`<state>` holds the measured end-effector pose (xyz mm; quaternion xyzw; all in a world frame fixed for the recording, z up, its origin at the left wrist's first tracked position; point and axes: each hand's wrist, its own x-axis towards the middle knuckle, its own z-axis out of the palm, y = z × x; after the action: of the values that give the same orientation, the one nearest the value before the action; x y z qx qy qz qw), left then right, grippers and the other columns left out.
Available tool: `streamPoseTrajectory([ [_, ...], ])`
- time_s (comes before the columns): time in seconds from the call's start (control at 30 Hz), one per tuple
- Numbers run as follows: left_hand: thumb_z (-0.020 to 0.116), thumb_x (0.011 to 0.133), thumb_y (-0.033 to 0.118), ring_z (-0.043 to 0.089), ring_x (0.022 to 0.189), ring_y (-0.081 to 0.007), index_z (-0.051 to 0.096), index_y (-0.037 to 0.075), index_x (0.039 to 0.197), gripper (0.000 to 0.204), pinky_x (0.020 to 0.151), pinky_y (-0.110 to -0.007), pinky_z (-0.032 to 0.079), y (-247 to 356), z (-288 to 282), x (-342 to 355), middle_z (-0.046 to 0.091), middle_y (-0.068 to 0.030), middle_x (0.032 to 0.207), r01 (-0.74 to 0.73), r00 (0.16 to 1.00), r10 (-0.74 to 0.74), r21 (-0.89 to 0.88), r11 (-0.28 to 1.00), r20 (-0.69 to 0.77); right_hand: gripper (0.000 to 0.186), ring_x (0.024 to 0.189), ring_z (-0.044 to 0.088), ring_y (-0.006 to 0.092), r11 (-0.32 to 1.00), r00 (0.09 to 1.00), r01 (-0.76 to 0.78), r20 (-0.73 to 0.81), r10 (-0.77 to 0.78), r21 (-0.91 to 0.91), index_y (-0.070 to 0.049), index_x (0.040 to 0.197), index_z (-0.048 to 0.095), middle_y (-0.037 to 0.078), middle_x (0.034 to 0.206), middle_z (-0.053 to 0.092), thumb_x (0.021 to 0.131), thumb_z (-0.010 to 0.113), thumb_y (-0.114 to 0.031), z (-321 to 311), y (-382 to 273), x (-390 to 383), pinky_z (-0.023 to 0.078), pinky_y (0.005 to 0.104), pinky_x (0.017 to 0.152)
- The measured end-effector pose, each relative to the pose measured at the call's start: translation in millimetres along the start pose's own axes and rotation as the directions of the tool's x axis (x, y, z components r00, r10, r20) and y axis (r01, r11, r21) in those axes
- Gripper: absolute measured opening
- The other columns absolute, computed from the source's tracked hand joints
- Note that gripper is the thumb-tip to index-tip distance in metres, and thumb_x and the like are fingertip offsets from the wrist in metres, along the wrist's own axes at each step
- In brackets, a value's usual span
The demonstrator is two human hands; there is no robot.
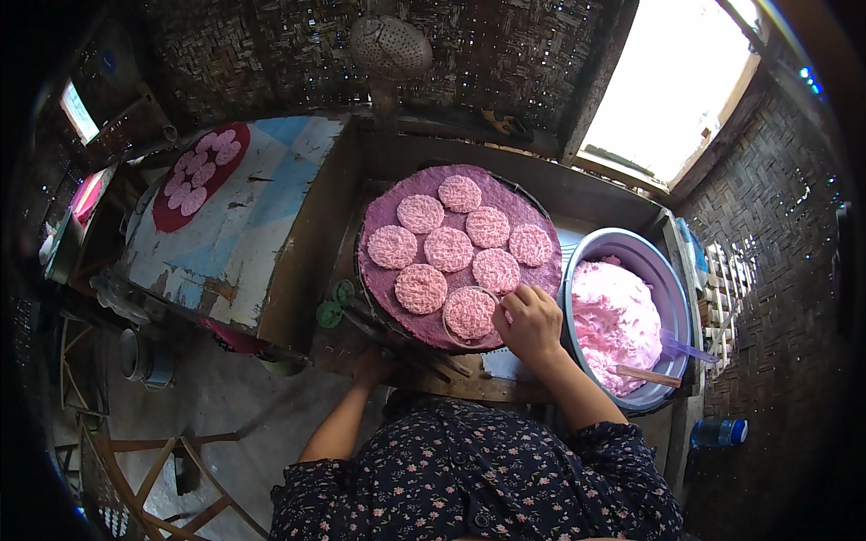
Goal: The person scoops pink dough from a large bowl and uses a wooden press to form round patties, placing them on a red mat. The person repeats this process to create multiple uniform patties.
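A large round tray covered with purple cloth (383, 198) carries several flat, textured pink discs (448, 250). Around the nearest disc sits a thin pale ring mould (448, 332). My right hand (530, 326) is closed, with fingers bent at the ring's right edge, seemingly pinching it. My left hand (372, 368) rests low at the table's front edge, left of the tray, near some dark long-handled tools (397, 338); its fingers are hard to make out. On the right stands a grey-blue basin (585, 257) filled with a soft pink mass (618, 316).
A wooden spatula (649, 375) and a purple plastic handle (690, 350) stick out of the basin. A worn table (244, 207) at left bears a red oval cloth (167, 215) with more pink discs. A blue-capped bottle (719, 433) is at lower right; a wooden frame (167, 469) stands lower left.
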<state>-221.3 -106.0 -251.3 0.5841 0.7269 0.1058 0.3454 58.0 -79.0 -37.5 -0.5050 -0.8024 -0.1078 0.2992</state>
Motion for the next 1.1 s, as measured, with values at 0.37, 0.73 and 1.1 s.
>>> streamPoseTrajectory([
  [0.37, 0.070, 0.070, 0.049, 0.059, 0.105, -0.0307, 0.059, 0.006, 0.117, 0.065, 0.088, -0.039, 0.047, -14, -22, 8, 0.060, -0.0179, 0.115, -0.168, 0.973, 0.165, 0.006, 0.986, 0.159, 0.013, 0.062, 0.055, 0.0227, 0.996, 0.995, -0.077, -0.059, 0.080, 0.046, -0.008, 0.062, 0.057, 0.005, 0.065, 0.052, 0.070, 0.066, -0.012, 0, 1, 4, 0.045, 0.0355, 0.055],
  [0.73, 0.072, 0.073, 0.041, 0.066, 0.081, -0.0265, 0.070, 0.003, 0.088, 0.041, 0.075, -0.035, 0.050, 49, -156, -47, 0.068, -0.0138, 0.085, -0.059, 0.992, 0.063, 0.040, 0.997, -0.111, 0.015, 0.062, 0.052, 0.0197, 0.999, 0.991, 0.033, -0.132, -0.030, 0.015, -0.010, 0.061, 0.051, 0.003, 0.066, 0.048, 0.069, 0.064, -0.012, 3, -1, -5, 0.044, 0.0335, 0.056],
  [1.1, 0.072, 0.076, 0.036, 0.063, 0.068, -0.0196, 0.069, 0.002, 0.084, 0.035, 0.065, -0.030, 0.049, 94, -164, -67, 0.066, -0.0097, 0.073, -0.294, 0.944, 0.283, -0.039, 0.955, -0.169, 0.015, 0.061, 0.048, 0.0168, 0.988, 0.964, 0.141, -0.219, -0.153, -0.070, -0.011, 0.062, 0.051, 0.001, 0.067, 0.043, 0.069, 0.064, -0.012, -2, 5, -11, 0.039, 0.0309, 0.053],
])
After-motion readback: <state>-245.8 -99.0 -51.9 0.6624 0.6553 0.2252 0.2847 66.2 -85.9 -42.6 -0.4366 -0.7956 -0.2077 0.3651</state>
